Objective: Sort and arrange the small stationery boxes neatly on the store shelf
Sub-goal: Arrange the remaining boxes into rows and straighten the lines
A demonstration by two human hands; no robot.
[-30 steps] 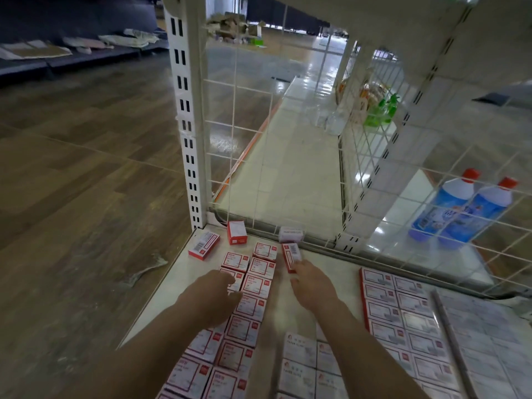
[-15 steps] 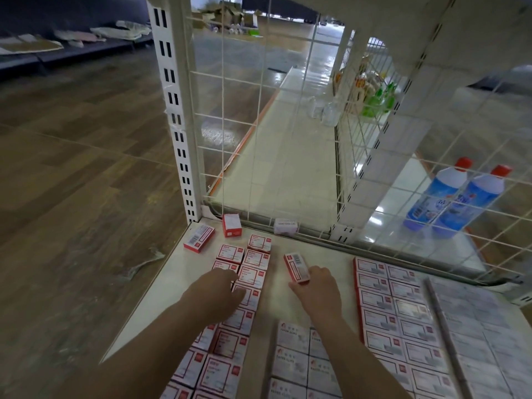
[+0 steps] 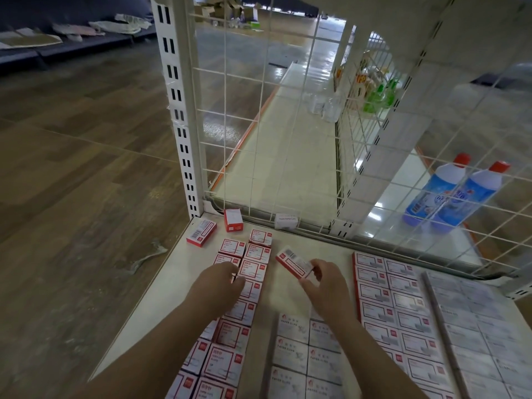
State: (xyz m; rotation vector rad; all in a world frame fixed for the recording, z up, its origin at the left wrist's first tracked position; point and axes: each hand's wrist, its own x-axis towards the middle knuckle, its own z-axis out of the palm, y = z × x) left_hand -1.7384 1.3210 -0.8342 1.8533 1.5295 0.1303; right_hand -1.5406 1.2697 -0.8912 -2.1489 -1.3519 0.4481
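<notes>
Small red-and-white stationery boxes lie in two rows down the left of the cream shelf. My right hand pinches one red-and-white box by its near end, tilted just above the shelf. My left hand rests with curled fingers on the left rows, covering a few boxes. Three loose boxes sit at the back: one flat, one red upright, one white against the wire grid.
White paper-clip boxes lie near the front centre, and more box rows fill the right. A wire grid and slotted post close the back. Two blue bottles stand behind the grid. Wood floor lies to the left.
My right hand has drawn the red-and-white box back from the rear of the shelf toward me and lifted it. My left hand stays on the left rows.
</notes>
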